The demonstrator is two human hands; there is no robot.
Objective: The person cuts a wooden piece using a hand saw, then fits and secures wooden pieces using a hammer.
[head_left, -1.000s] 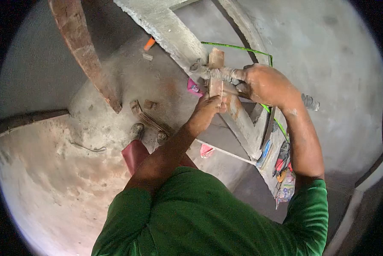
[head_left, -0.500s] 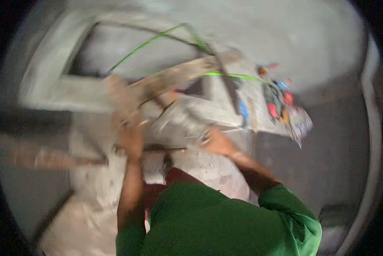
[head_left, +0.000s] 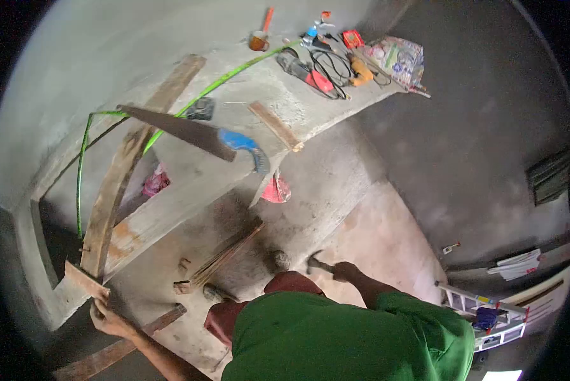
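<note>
The block (head_left: 85,279) sits at the near end of the plank (head_left: 110,203), set crosswise to it; whether the two touch cannot be told. The left hand (head_left: 112,321) has its fingers (head_left: 99,307) clamped on the block's lower end. The plank spans the opening in the grey surface (head_left: 177,202), its far end resting beyond it. The right hand (head_left: 346,273) is well apart from the block, low in front of the body, fingers closed round the handle of a hammer (head_left: 315,261) whose head points away from the hand. Across the plank's far part lies the saw (head_left: 183,131), its blue handle toward the surface's front edge. A green strap (head_left: 224,77) bends over the surface and passes by the plank. Just beside the saw is a black box (head_left: 201,108), and near its handle a wood strip (head_left: 275,126) lies by the edge. Farther along are a grey-and-red tool (head_left: 303,71), an orange tool (head_left: 361,72), a bottle (head_left: 310,35), a mug (head_left: 258,41) and a printed bag (head_left: 396,61). A pink bundle (head_left: 156,182) shows through the opening. On the floor, near the feet, lie thin sticks (head_left: 221,259); a ladder (head_left: 488,317) stands at the right.
</note>
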